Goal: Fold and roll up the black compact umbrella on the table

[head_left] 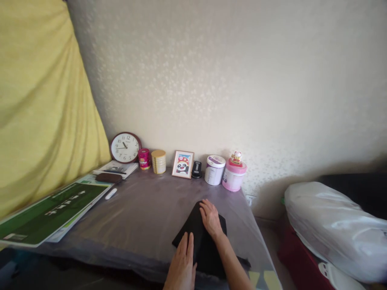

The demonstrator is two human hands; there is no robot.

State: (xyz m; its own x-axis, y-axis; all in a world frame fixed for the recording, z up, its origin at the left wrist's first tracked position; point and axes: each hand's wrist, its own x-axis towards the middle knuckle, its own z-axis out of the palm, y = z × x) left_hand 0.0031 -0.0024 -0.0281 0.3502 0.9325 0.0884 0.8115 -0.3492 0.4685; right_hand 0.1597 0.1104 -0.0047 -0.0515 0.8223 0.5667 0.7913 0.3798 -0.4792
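Note:
A piece of black cloth [208, 257] lies on the grey-covered table near its front edge, at the lower middle of the head view. Its kind cannot be told; a narrow strip sticks out at its right. My right hand [211, 219] rests flat on the upper part of the cloth, fingers stretched out and close together. Lower down and to the left, my left hand [183, 262] is held with straight fingers against the cloth's left side. Neither hand grips anything that I can see.
Along the wall stand a clock [125, 148], a magenta tin [144, 159], a yellow-lidded can [159, 162], a framed panda picture [183, 164] and two tubs [215, 171]. Green sheets [57, 211] and a white pen-like object [111, 193] lie left. A plastic-wrapped bundle [335, 225] sits right.

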